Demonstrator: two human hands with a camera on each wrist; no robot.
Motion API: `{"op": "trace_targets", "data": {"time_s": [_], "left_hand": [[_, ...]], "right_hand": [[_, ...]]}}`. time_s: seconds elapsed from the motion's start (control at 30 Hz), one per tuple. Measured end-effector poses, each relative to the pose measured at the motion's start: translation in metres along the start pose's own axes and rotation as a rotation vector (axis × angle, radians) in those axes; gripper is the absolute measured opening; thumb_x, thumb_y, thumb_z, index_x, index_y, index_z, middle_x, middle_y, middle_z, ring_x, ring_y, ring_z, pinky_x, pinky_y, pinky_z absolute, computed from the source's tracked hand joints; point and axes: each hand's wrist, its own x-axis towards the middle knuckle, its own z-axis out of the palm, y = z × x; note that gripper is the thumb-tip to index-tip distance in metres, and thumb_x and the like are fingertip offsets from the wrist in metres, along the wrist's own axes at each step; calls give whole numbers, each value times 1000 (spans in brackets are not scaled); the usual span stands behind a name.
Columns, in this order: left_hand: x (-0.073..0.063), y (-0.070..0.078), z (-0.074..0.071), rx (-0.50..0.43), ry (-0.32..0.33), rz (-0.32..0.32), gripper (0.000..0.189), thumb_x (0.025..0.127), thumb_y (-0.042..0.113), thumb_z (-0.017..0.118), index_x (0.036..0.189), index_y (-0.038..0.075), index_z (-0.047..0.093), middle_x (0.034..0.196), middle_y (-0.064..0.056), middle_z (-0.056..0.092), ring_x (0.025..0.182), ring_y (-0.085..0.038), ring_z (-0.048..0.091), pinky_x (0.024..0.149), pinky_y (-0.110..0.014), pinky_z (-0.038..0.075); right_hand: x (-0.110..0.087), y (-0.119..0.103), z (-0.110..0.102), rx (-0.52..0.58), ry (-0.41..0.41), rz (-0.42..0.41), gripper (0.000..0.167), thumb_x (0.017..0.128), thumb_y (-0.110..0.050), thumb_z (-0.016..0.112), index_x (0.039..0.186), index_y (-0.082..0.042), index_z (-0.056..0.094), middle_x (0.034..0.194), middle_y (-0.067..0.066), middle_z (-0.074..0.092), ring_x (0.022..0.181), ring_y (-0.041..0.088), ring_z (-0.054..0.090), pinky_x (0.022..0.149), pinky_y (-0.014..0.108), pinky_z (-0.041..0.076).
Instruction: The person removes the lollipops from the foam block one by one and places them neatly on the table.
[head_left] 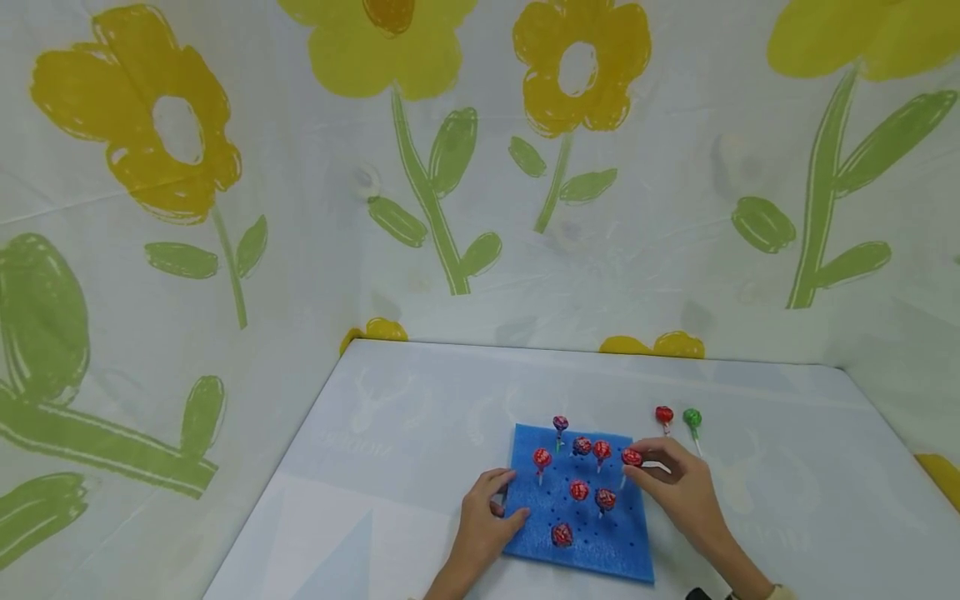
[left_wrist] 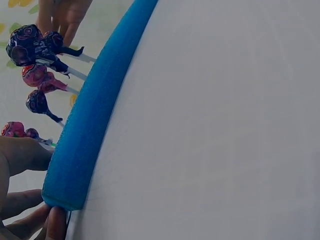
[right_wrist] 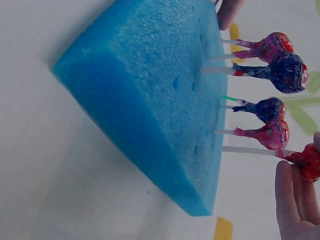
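A blue foam board point(head_left: 555, 512) dotted with small holes lies on the table, with several wrapped lollipops standing in it on their sticks. The left hand point(head_left: 483, 517) grips the board's left edge; in the left wrist view its fingers point(left_wrist: 27, 155) lie about the end of the foam. With thumb and fingertips, the right hand point(head_left: 678, 483) pinches the head of a red lollipop point(head_left: 632, 457) over the board's far right part. That lollipop's white stick point(right_wrist: 250, 150) reaches down to the foam in the right wrist view.
Beyond the right hand, a red lollipop point(head_left: 663, 414) and a green lollipop point(head_left: 692, 418) lie on the white table point(head_left: 420, 442). Behind and beside the table hangs a pale curtain point(head_left: 300, 208) printed with yellow flowers.
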Motion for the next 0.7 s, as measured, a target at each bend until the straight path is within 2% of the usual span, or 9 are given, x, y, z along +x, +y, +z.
{"op": "trace_targets", "data": {"time_s": [0.13, 0.4, 0.7], "left_hand": [[0, -1, 0, 3, -1, 3, 49, 75, 14, 78, 120, 2, 62, 121, -6, 57, 87, -10, 53, 67, -21, 48], [0, -1, 1, -7, 1, 6, 49, 75, 13, 78, 120, 2, 62, 121, -6, 58, 88, -11, 53, 68, -22, 48], [2, 0, 1, 7, 3, -10, 49, 75, 14, 78, 121, 3, 62, 121, -5, 57, 87, -10, 53, 68, -21, 48]], "right_hand": [[1, 0, -6, -14, 19, -47, 27, 81, -6, 73, 105, -1, 63, 99, 9, 63, 89, 7, 62, 71, 16, 50], [4, 0, -19, -56, 47, -24, 27, 81, -5, 73, 106, -4, 63, 99, 7, 64, 89, 4, 61, 71, 17, 51], [8, 0, -32, -73, 72, -46, 27, 81, -1, 71, 107, -3, 63, 100, 8, 63, 88, 3, 61, 72, 17, 50]]}}
